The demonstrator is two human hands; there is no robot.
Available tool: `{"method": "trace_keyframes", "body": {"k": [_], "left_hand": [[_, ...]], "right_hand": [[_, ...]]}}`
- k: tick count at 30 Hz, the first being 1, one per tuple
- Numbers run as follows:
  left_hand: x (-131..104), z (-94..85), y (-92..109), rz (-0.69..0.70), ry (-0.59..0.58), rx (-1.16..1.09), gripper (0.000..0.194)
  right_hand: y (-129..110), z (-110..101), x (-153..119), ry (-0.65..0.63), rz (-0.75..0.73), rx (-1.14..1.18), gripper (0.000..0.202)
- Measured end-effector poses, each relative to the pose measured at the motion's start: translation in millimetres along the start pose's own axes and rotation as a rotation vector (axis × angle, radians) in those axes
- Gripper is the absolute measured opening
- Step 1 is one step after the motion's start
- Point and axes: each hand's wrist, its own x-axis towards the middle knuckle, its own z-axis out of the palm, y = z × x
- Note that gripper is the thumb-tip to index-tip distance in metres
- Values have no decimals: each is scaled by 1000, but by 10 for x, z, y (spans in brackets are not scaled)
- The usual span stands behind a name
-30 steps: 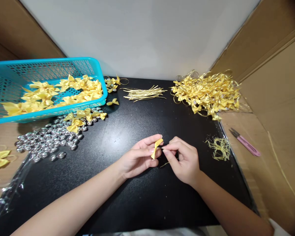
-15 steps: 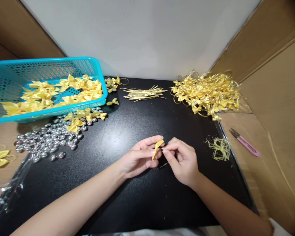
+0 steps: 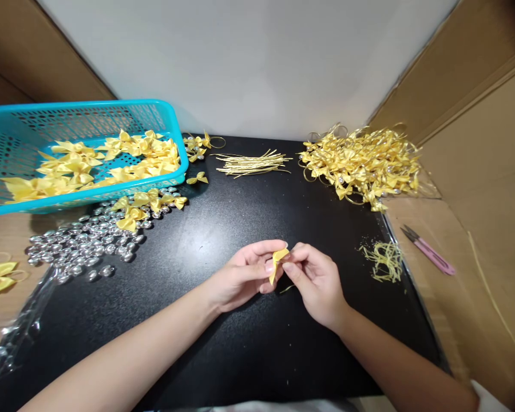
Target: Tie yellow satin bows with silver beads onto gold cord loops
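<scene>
Above the black table, my left hand point(image 3: 245, 273) pinches a small yellow ribbon bow point(image 3: 276, 268) between thumb and fingers, the bow tilted on edge. Close against its right side, my right hand point(image 3: 317, 280) is closed, thumb and index finger pressed together at the back of the bow. A short tail of thin gold cord point(image 3: 287, 289) sticks out below the right thumb; the rest of the cord is hidden by the fingers.
A turquoise basket point(image 3: 171, 123) of yellow bows stands left, silver beads point(image 3: 90, 246) before it. Gold cords point(image 3: 253, 163) lie at the back, finished-looking looped bows point(image 3: 360, 163) heaped at right. Cord scraps point(image 3: 386, 260) and pink-handled thread snips point(image 3: 429, 252) lie right.
My right hand has moved slightly left, right up to the bow. The bow has turned a little and shows more of its face. Everything on the table stays put.
</scene>
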Motion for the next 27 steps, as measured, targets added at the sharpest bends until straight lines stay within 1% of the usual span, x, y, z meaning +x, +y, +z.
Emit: {"method": "trace_keyframes", "body": {"k": [4,11,15,18,21,24,27], "left_hand": [[4,6,-12,17,11,31,27],[17,10,-37,16,29,29,27],[15,-23,-53,29,31,68,27],[14,-35,-54,49,38,107,28],[12,-21,-45,98,56,150,26],[7,1,-36,153,72,188,24],[5,13,-35,174,79,184,24]], "right_hand": [[13,8,-15,-9,70,49,16],[17,43,-27,-14,107,149,20],[28,48,-29,-17,120,149,19],[29,38,-22,-22,111,149,17],[25,23,2,-30,90,145,14],[22,5,34,-34,42,96,10],[22,-10,53,-23,-7,66,8]]}}
